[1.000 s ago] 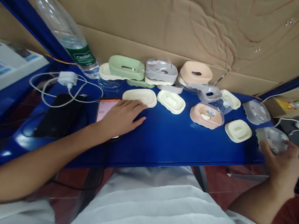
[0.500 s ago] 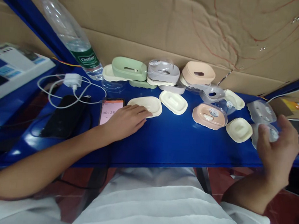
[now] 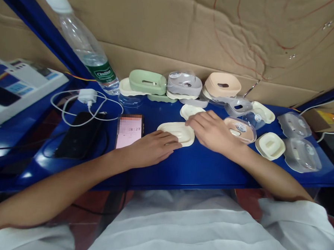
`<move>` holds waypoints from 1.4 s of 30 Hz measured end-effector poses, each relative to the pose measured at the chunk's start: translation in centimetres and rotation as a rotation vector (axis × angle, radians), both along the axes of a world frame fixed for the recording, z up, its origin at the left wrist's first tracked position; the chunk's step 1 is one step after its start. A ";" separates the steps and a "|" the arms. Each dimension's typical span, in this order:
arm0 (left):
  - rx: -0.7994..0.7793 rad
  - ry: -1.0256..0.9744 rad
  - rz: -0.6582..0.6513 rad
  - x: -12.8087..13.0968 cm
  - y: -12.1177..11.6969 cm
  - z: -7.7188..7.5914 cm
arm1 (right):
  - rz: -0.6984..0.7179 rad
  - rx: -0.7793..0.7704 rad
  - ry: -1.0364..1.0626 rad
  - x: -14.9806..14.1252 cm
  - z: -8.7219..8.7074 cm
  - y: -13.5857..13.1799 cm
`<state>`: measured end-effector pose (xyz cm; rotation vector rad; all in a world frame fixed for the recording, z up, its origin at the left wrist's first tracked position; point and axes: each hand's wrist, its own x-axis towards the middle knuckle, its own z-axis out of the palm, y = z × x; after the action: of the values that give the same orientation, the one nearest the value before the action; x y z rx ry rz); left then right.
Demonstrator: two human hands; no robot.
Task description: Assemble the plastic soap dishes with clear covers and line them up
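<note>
A shallow cream soap dish tray [image 3: 175,128] lies on the blue table between my hands. My left hand [image 3: 154,148] rests across its near left side, fingers close together and bent over the rim. From the right, my right hand [image 3: 211,131] has its curled fingertips at the tray's right end; its thumb is hidden. Just behind those fingers is a second cream tray [image 3: 188,110], partly covered by them. To the right of my right hand sits a peach soap dish [image 3: 241,129] with a clear cover. Beyond it lies a small cream piece [image 3: 270,146].
Green [image 3: 148,81], grey [image 3: 184,84] and peach [image 3: 223,84] soap boxes stand along the cardboard back wall. Two clear-covered dishes [image 3: 302,154] sit far right. Leftward are a lit phone [image 3: 129,132], a dark phone [image 3: 78,139], a charger [image 3: 87,96] and a water bottle [image 3: 98,67].
My right hand has come from the clear-covered dishes at far right to the cream tray. That tray, under my left hand, has shifted right and nearer. The view has moved slightly.
</note>
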<state>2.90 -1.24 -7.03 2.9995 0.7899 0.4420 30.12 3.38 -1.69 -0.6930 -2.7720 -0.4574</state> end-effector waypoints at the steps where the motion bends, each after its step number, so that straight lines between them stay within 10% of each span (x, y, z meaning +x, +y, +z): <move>1: 0.000 0.000 -0.001 0.0 0.0 0.0 | -0.011 -0.008 0.003 -0.6 0.3 0.9; 11: 0.006 -0.017 -0.043 -0.2 0.4 -0.2 | -0.110 -0.025 -0.077 -15.1 1.3 10.3; 17: 0.043 0.015 -0.056 -0.3 0.5 -0.3 | -0.237 -0.149 -0.025 -18.2 0.6 13.1; 27: 0.045 0.047 -0.047 -0.3 0.5 0.0 | 0.040 -0.401 0.562 -9.1 3.6 5.4; 32: 0.136 -0.032 -0.087 -0.4 0.4 0.0 | -0.040 -0.221 0.375 -0.9 0.9 -0.3; 37: 0.344 -0.140 -0.137 -0.4 -0.3 0.9 | -0.088 -0.151 0.332 1.2 -2.5 -3.3; 42: 0.346 -0.108 0.374 -3.6 1.8 4.2 | -0.058 -0.150 0.329 0.5 -3.6 -3.6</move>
<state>-0.70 0.57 -2.83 3.0870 1.4026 0.8186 30.63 -0.22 -5.31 -0.8038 -2.4969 -0.1303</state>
